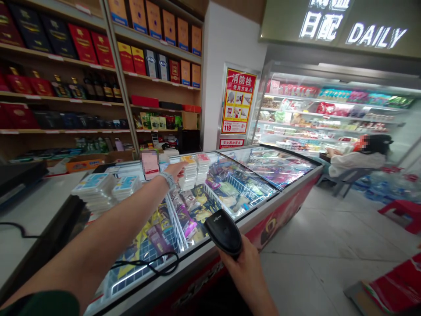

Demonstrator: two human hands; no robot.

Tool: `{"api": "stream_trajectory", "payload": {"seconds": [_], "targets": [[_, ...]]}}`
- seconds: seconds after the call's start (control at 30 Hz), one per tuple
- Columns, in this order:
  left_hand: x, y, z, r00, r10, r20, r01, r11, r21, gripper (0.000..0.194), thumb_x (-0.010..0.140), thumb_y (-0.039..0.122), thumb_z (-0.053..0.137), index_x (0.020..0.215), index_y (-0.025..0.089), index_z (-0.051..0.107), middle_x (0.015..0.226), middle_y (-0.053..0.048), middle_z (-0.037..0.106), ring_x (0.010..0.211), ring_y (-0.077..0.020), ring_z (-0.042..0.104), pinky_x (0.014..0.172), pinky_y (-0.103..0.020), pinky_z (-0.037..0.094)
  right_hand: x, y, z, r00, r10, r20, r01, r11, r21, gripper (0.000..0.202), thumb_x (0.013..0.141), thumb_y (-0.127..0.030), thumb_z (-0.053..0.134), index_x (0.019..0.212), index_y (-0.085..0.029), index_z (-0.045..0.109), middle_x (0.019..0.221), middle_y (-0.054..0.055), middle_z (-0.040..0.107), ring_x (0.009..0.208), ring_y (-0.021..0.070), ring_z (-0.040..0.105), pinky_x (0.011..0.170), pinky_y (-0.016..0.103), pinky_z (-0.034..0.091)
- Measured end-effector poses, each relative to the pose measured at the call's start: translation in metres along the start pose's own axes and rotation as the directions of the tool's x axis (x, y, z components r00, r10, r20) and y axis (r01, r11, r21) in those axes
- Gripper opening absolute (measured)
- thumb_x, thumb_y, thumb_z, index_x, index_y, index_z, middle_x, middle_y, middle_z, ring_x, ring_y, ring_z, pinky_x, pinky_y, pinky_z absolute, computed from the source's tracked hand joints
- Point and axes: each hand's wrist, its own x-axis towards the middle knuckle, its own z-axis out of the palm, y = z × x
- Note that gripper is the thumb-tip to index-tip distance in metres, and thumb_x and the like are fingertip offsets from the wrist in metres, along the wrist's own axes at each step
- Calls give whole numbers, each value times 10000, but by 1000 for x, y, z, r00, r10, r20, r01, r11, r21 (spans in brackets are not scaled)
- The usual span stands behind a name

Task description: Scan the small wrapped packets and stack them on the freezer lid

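My right hand [245, 267] is wrapped round a black handheld barcode scanner [224, 232], held above the near edge of the chest freezer [286, 206]. My left arm stretches over the freezer's glass top, with a pale watch band [168, 179] at the wrist. My left hand [176, 170] has its fingers extended at the side of a stack of clear packs with yellow labels [188, 175]. A stack with red labels [202, 169] stands right beside it. Stacks with blue labels [95, 186] sit left of my forearm. Behind my wrist is a phone-like screen [150, 164], partly blurred.
Bagged frozen goods and wire baskets [238, 186] lie under the glass. A black cable [154, 265] loops across the freezer's near side. A person [358, 158] sits at the right near a refrigerated shelf [296, 116]. A red stool [403, 215] and shelved boxes [140, 17] are around.
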Motion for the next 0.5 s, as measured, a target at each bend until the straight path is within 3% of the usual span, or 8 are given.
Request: {"api": "stream_trajectory", "payload": {"seconds": [0.17,0.3,0.43,0.5], "targets": [[-8,4,-16,1000,4,16,-3,1000,-29,425,948,409,619,1294,164,586,1300,-116,611,1111,-235,632,938,-468,559,1,-2,2,1000,4,13,-4,1000,3,264,816,-364,625,975,-174,716,963,98,751,923,314,701,829,392,529],[-16,-5,-37,996,85,0,-85,995,-58,374,942,397,630,1217,145,620,1202,-102,652,1023,-203,652,881,-415,571,2,-3,4,1000,12,17,-11,1000,-14,245,802,-349,624,953,-177,710,937,99,755,914,314,706,797,371,525],[-33,-33,-67,971,228,-74,-234,968,-86,396,707,447,824,887,113,711,894,-87,723,761,-153,625,687,-281,504,4,-5,8,1000,-8,21,9,999,-33,258,800,-352,627,964,-176,720,930,99,762,906,307,708,781,354,523],[-47,-50,-85,952,289,-96,-298,950,-93,448,576,502,863,798,138,723,802,-70,722,722,-157,610,639,-263,468,5,-8,12,999,-22,26,23,999,-38,261,800,-360,632,956,-172,725,912,99,763,891,303,709,778,350,524]]}}
